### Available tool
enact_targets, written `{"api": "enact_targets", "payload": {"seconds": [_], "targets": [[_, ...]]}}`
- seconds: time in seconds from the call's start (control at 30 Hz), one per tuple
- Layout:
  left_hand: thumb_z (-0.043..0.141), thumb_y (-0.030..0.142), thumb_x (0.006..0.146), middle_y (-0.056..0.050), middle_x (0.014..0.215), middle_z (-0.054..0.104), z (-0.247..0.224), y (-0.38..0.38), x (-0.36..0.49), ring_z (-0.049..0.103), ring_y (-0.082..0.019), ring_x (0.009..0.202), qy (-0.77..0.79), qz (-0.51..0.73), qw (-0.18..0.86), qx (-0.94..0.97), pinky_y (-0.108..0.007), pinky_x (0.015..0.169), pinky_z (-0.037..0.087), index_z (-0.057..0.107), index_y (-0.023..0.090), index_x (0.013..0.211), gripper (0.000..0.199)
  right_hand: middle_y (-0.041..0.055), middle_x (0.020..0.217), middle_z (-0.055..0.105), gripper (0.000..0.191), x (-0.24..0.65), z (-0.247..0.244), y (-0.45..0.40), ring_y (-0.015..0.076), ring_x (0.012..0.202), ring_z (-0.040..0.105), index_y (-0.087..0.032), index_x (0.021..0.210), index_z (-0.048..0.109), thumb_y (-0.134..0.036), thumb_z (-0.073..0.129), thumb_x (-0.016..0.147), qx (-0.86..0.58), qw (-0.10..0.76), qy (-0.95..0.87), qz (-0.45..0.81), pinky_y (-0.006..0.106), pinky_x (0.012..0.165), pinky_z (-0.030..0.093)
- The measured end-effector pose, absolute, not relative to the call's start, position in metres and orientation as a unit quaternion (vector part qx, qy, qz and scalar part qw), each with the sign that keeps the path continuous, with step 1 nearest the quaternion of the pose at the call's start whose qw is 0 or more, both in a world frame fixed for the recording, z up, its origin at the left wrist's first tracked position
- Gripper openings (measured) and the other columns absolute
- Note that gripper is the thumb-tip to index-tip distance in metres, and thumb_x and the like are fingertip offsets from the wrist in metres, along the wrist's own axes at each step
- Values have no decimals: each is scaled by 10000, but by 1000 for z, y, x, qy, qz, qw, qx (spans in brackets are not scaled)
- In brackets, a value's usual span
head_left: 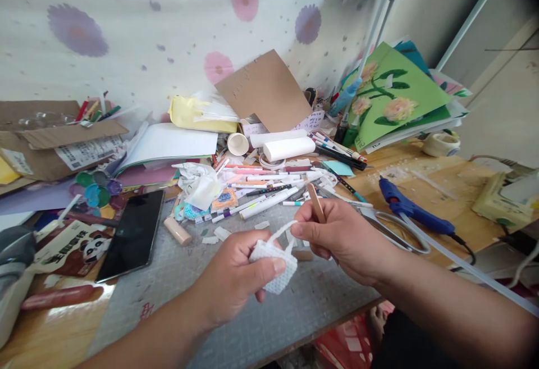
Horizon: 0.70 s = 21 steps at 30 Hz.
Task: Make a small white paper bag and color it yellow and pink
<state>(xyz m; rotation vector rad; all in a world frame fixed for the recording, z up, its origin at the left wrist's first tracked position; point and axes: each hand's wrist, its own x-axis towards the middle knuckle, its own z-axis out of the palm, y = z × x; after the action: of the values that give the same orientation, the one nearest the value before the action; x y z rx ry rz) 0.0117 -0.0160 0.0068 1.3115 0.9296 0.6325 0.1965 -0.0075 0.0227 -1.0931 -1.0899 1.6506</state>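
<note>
A small white textured pouch-like piece (pixel 284 277) is gripped by my left hand (pixel 236 274), its thumb pressed on the front. From the top of that piece rises a white strip (pixel 279 229) like a handle loop. My right hand (pixel 343 237) pinches the strip's upper end between thumb and forefinger. A flat wooden craft stick (pixel 315 203) also sticks up out of the right hand's fingers. Both hands are held above the grey cutting mat (pixel 177 313). The fingertips behind the white piece are mostly hidden.
Behind my hands lie several markers (pixel 269 203) and paper scraps. A blue glue gun (pixel 415 206) and scissors (pixel 400 231) are at the right. To the left are a black phone (pixel 132 234), a panda-printed packet (pixel 76 248) and a cardboard box (pixel 54 144).
</note>
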Motion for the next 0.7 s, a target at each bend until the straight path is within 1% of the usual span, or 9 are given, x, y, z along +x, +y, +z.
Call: {"api": "enact_targets", "payload": {"seconds": [0.1,0.17,0.23,0.3,0.37,0.43,0.53,0.63,0.7], "targets": [[654,369,723,11,587,526,6,-16,12,476,-100,513,409,271,650,580,-177,402,432,575,153,688,232,-94,454,431,296,199,20,-7,40,383,315,-158,620,575,-330,816,614,-428,420,-444,666,183,373,227],[669,376,711,0,616,553,6,-16,13,495,-110,530,415,278,653,570,-186,406,442,583,152,720,240,-90,470,413,275,202,19,-6,44,396,298,-154,662,613,-373,780,663,-402,446,-423,678,186,386,253],[679,380,707,-18,657,586,5,-14,13,514,-124,559,423,292,653,557,-195,414,451,591,149,749,251,-75,498,405,261,206,20,-4,58,430,309,-152,702,654,-403,722,726,-387,489,-392,676,196,423,308],[676,379,720,-39,710,619,4,-12,14,531,-135,595,422,305,655,548,-202,433,459,606,145,788,254,-29,560,476,288,212,22,-4,89,510,401,-150,682,677,-425,671,767,-390,518,-397,650,225,504,386],[667,371,744,-54,761,642,2,-10,14,545,-141,628,418,313,659,542,-210,462,469,619,143,835,250,18,655,551,341,217,27,-4,131,619,486,-160,657,684,-469,628,792,-400,523,-437,613,256,578,424],[663,367,764,-56,783,649,1,-8,13,549,-143,645,420,322,657,536,-216,484,475,627,146,858,242,32,721,581,370,220,30,-4,157,671,515,-187,698,702,-522,589,807,-402,529,-472,579,273,595,431],[662,370,780,-43,773,639,-1,-6,13,544,-148,670,438,340,641,531,-222,516,481,639,159,837,220,30,772,594,380,222,31,-3,167,702,524,-225,779,719,-562,550,825,-402,571,-469,541,280,622,436],[666,377,781,-34,778,633,0,-6,13,547,-162,708,441,350,637,527,-241,557,493,654,172,842,214,1,660,514,391,221,28,0,142,616,464,-216,837,723,-542,510,862,-404,578,-468,533,257,567,398],[669,382,780,-33,782,641,1,-6,13,555,-166,712,433,352,644,524,-254,585,493,660,178,851,217,-18,608,470,334,219,27,1,124,570,423,-196,826,723,-490,565,848,-405,573,-473,533,241,528,364]]}}
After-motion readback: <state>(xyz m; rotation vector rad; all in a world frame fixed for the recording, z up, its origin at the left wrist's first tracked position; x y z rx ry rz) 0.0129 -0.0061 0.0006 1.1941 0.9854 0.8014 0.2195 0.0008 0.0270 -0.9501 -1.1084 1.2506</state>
